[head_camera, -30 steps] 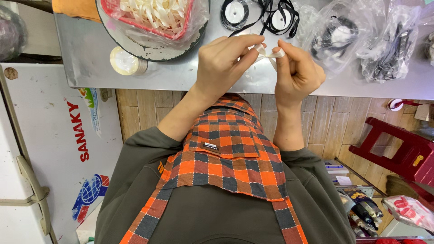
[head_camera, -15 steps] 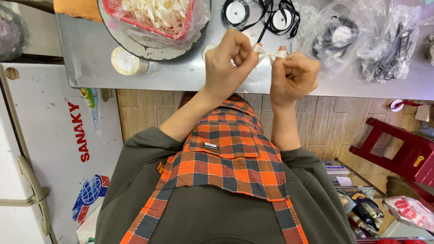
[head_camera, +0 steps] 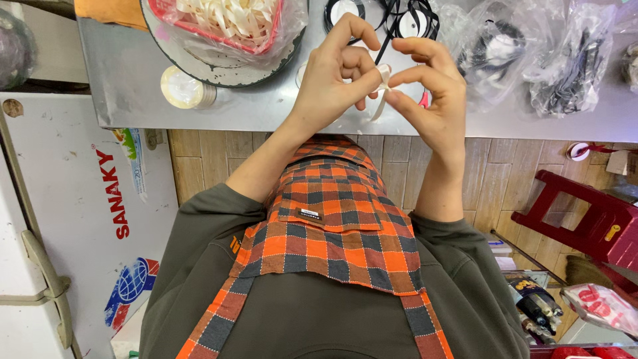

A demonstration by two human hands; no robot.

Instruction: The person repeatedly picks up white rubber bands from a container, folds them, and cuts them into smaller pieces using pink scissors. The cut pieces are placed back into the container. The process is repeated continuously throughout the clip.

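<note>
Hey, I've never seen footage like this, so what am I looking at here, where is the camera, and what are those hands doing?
There is no machine here. A person wears a camera on the head, looking down, so you see their own chest, a checked orange apron, and both arms reaching to a grey metal table.

The left hand and the right hand meet above the table edge. Together their fingers pinch a short strip of cream ribbon, which hangs down between them.

On the table lie a round tray with a red basket of cream ribbon pieces wrapped in clear plastic, a pale ribbon spool, black ribbon spools, and clear bags of dark items. A red stool stands on the wooden floor to the side.
</note>
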